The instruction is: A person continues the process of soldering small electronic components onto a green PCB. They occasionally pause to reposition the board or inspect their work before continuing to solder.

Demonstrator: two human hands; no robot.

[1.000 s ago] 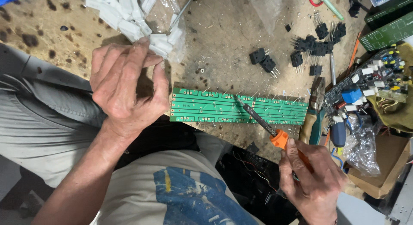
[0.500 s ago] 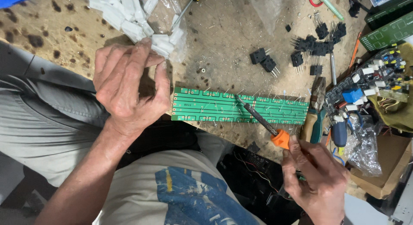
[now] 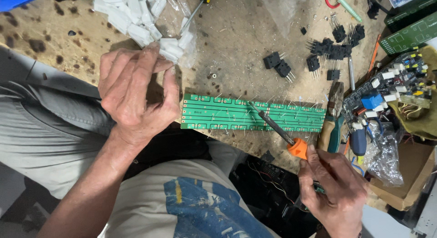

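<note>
A long green circuit board (image 3: 218, 114) lies on the wooden bench with thin wire leads sticking up from it. My right hand (image 3: 334, 185) grips a soldering iron (image 3: 277, 128) by its orange collar, and the dark tip rests on the middle of the board. My left hand (image 3: 134, 94) hovers at the board's left end, fingers curled, its thumb close to the board's edge. Its fingertips touch the white block-shaped parts (image 3: 136, 19) spilling from a clear bag. I cannot tell whether it pinches one of them.
Black three-legged components (image 3: 337, 49) lie scattered at the upper right. Pliers (image 3: 334, 115) with teal handles sit beside the board's right end. A populated circuit board (image 3: 396, 85), clear plastic bags and a cardboard box crowd the right edge. A screwdriver (image 3: 200, 5) lies at the top.
My left hand has shifted slightly up toward the white parts. The soldering iron and my right hand have stayed nearly still on the board.
</note>
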